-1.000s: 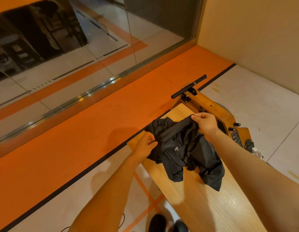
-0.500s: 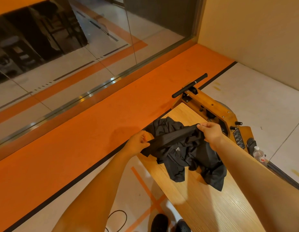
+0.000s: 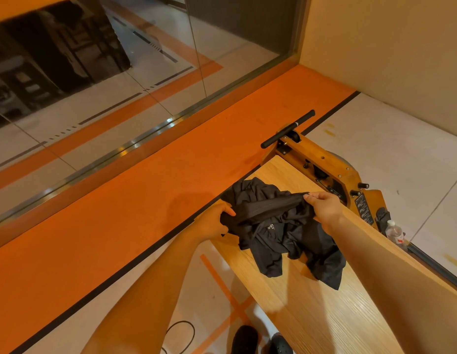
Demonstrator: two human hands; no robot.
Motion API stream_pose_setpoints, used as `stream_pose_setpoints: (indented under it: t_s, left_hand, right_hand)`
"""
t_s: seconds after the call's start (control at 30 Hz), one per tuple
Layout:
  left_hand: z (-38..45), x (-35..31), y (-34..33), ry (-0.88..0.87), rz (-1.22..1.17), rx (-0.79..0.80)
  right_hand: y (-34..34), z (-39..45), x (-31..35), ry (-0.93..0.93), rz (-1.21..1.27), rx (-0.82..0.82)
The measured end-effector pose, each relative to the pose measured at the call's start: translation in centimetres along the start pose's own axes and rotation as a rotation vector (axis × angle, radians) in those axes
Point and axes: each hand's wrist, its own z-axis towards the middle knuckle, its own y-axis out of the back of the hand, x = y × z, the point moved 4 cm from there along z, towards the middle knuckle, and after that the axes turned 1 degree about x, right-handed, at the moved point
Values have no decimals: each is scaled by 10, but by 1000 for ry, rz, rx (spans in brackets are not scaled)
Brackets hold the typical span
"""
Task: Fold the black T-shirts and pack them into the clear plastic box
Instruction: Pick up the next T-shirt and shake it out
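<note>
A crumpled black T-shirt [image 3: 286, 236] lies on the far part of a long wooden table [image 3: 324, 315]. My left hand [image 3: 214, 221] grips one end of a stretched edge of the shirt at the table's left side. At the other end of that edge, my right hand [image 3: 324, 208] pinches the cloth. The stretched edge runs taut between both hands, a little above the heap. The rest of the shirt hangs and bunches below toward me. No clear plastic box shows in this view.
A wooden rowing machine [image 3: 332, 169] with a black handle bar [image 3: 286, 129] stands just beyond the table. A water bottle [image 3: 394, 232] sits on the floor at the right. Orange carpet [image 3: 120, 213] and a glass wall lie to the left. Black shoes [image 3: 245, 339] and a cable [image 3: 181, 333] are below.
Both hands have drawn apart and stretched the shirt's edge taut between them. The left hand slid left to the table's edge, and the right hand lowered slightly.
</note>
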Motion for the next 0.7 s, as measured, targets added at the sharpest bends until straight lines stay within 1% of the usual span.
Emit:
stream_pose_setpoints:
  t_s: [0.2, 0.27, 0.33, 0.4, 0.57, 0.7]
  left_hand:
    - [-1, 6, 0, -49, 150, 63]
    - [-2, 6, 2, -53, 75, 14]
    - [-1, 6, 7, -69, -23, -82]
    - [-1, 7, 11, -69, -97, -143]
    - [3, 10, 14, 3, -200, -188]
    - [1, 6, 12, 9, -361, -173]
  right_hand:
    - [1, -3, -1, -1, 16, 4]
    - [1, -2, -3, -1, 13, 2]
    - [1, -2, -4, -3, -3, -13]
    - [2, -1, -6, -8, -10, -21]
    - [4, 1, -10, -34, -5, -16]
    - [7, 1, -11, -31, 9, -23]
